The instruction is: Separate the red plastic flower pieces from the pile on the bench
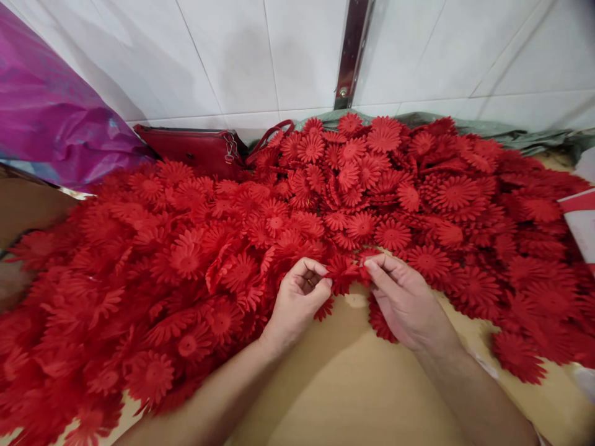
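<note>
Crosswise, red petals (pixel 343 272) between hands (pixel 297 300) (pixel 406 303)

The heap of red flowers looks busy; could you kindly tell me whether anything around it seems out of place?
The red handbag at the back left, near the tiled wall, looks slightly out of place: it seems a personal item, yet loose red flowers crowd its front and hide its lower edge.

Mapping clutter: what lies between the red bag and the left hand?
Heaped red flowers fill the stretch between the red bag and the left hand; the head view shows it.
</note>
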